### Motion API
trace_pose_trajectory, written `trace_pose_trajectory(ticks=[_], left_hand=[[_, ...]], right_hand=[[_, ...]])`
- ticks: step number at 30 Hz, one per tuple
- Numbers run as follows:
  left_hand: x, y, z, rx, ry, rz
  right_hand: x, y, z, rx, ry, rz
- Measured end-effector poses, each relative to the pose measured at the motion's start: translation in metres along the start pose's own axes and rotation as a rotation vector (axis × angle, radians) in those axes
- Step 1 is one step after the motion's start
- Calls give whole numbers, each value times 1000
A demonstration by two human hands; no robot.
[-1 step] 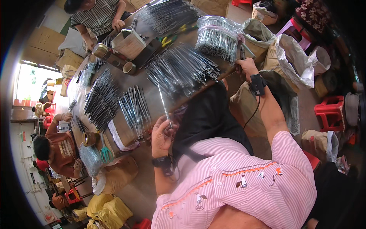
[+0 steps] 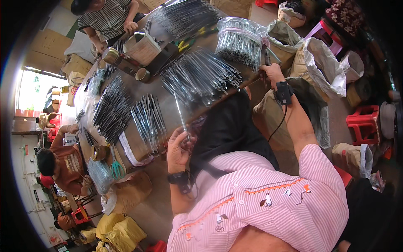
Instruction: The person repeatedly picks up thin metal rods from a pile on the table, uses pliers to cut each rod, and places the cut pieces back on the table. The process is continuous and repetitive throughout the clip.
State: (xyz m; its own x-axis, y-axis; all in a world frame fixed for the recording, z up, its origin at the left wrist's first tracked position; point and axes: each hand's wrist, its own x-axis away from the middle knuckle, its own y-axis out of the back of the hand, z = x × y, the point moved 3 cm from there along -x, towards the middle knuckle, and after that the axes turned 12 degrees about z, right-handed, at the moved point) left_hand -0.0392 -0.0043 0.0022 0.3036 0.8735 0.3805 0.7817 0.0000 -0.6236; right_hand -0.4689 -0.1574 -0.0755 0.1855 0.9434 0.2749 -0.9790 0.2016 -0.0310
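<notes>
My left hand (image 2: 179,147) is closed at the table's near edge, pinching the lower end of a thin, shiny metal strip (image 2: 181,112). The strip slants up toward a wide spread of similar metal strips (image 2: 201,75) on the brown table (image 2: 184,111). Further right, my right hand (image 2: 273,73) grips a dark-handled hand tool (image 2: 263,61) upright by the table edge; its exact kind is hard to make out. Just beyond that hand stands a thick round bundle of thin metal pieces (image 2: 237,42), wrapped in clear plastic and tied with a pinkish band.
More strip piles (image 2: 111,109) lie left. A box (image 2: 142,48), a small round tin (image 2: 142,75) and yellow-handled pliers (image 2: 183,45) sit mid-table. Co-workers sit at the far side (image 2: 107,21) and left (image 2: 67,164). Open sacks (image 2: 323,67) and a red stool (image 2: 362,125) stand right.
</notes>
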Motion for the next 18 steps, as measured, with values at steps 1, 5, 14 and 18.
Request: trace_pose_trajectory(ticks=[1, 5, 14, 18], left_hand=[[0, 1, -1, 2, -4, -21], [1, 2, 1, -31, -19, 0], [11, 19, 7, -47, -6, -68], [12, 16, 9, -48, 7, -47]], right_hand=[[1, 0, 1, -11, 17, -6], [10, 5, 5, 52, 8, 1], [28, 12, 8, -882, -149, 492], [10, 16, 10, -1067, -89, 555]])
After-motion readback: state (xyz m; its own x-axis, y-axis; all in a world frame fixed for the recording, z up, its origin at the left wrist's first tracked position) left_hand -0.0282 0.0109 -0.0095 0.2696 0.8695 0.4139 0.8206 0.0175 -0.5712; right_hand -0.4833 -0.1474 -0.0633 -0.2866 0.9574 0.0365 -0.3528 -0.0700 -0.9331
